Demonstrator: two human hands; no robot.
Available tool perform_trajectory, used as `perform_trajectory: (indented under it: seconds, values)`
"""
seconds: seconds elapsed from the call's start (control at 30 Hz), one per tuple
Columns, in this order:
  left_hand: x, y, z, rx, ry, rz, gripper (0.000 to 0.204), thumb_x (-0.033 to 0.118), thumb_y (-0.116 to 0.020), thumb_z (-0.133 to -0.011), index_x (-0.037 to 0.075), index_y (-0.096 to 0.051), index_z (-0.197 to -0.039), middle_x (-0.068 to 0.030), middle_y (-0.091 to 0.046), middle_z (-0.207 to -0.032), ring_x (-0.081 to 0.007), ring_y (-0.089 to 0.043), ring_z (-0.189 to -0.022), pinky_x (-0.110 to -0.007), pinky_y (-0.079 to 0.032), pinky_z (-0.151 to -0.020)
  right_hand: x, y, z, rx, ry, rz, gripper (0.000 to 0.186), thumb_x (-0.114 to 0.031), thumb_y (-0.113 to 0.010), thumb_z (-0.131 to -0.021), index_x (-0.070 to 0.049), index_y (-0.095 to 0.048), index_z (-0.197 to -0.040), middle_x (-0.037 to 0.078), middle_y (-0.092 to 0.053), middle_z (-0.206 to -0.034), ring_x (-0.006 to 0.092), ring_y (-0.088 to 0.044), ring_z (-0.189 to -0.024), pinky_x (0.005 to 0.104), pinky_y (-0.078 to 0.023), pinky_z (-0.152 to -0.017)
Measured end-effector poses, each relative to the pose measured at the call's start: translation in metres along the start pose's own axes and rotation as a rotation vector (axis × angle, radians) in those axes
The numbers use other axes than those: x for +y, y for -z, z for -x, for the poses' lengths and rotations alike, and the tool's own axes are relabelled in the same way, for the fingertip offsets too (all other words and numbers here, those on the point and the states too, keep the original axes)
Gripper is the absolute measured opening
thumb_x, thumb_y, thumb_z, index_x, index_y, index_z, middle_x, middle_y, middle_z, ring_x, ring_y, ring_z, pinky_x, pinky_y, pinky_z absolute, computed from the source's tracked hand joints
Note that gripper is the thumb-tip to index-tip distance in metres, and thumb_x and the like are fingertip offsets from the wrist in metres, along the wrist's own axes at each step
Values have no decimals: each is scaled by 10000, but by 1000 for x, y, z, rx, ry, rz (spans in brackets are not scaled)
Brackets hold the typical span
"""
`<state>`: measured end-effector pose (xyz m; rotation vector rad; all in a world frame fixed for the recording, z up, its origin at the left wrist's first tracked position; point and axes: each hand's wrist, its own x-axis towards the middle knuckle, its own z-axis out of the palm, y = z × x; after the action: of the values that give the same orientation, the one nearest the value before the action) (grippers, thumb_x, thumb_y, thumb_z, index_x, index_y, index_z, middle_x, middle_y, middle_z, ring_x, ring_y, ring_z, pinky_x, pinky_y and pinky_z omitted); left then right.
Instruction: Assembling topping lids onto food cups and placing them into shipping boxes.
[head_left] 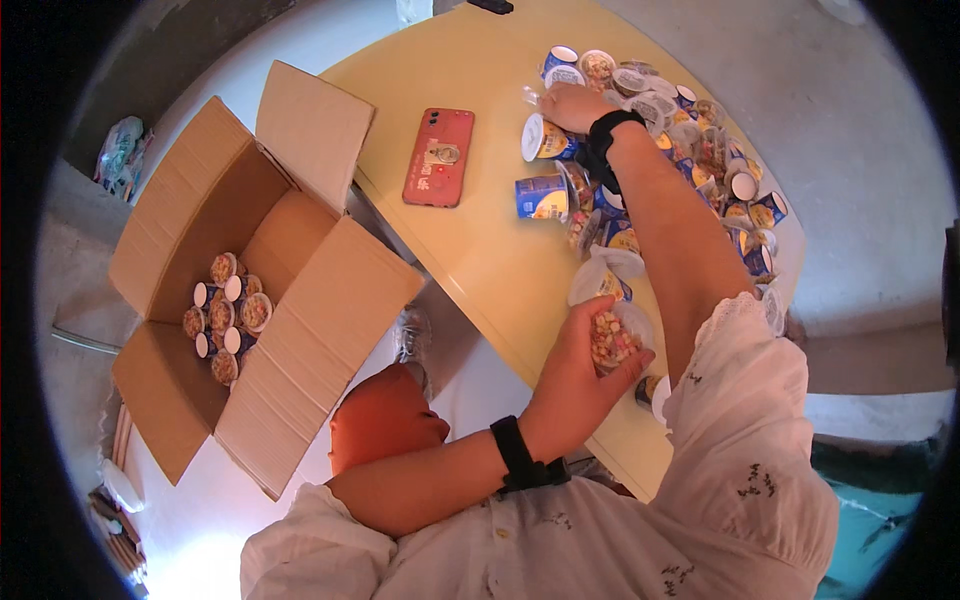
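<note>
A clear lidded cup of colourful cereal point(618, 338) is gripped in my left hand point(580, 355) near the table's front edge. My right hand point(570, 108) reaches into the far part of a pile of lidded cups, its fingers curled beside a blue-and-white cup point(550, 140); what they grip is unclear. Many blue printed cups point(542, 198) and clear cereal cups lie heaped on their sides along the right of the yellow table point(470, 250), partly hidden by my right arm. A white-lidded cup point(595, 280) lies just beyond my left hand.
A red phone point(433, 158) lies on the table. An open cardboard box point(275, 400) at the left holds several cups point(228, 313) grouped inside. Below the table show an orange-clad knee point(385, 425) and a shoe point(412, 335). A plastic bag point(122, 158) sits by the left wall.
</note>
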<state>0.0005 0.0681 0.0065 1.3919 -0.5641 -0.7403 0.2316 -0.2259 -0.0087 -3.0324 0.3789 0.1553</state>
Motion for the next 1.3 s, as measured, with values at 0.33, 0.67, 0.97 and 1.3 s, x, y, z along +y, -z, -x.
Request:
perform_trajectory:
  seconds: [0.33,0.67,0.97,1.3]
  values:
    - [-9,-15,-8,-97,57,152,629,220,-776,-909,7,-418,-1380,-114,-583,-1207,-162,-591,-1054,-314,-500,-926,0,97,201,585,172,-280,218,-166,-650,-898,-3,-742,-1010,190,-698,-994,360,-659,-916,417,-515,-815]
    - [-19,-43,-5,-172,-92,-69,639,321,-758,-921,26,-440,-1391,-79,-569,-1179,-127,-590,-957,-274,-548,-747,-23,9,469,667,-364,-973,209,-51,-708,-923,-27,-728,-1129,14,-706,-955,71,-628,-835,226,-509,-758]
    - [-41,-56,17,-274,-75,-250,672,356,-763,-914,29,-438,-1403,-73,-572,-1190,-122,-572,-1000,-271,-522,-776,-15,-21,514,675,-387,-1137,156,-67,-694,-941,-5,-717,-1082,3,-696,-926,62,-623,-838,227,-511,-781]
    - [-43,-50,11,-257,-68,-229,666,313,-757,-930,22,-418,-1423,-71,-571,-1199,-125,-576,-1011,-264,-512,-822,-24,-72,508,444,-346,-1311,127,-96,-714,-934,1,-720,-1015,3,-702,-896,63,-612,-791,236,-500,-712]
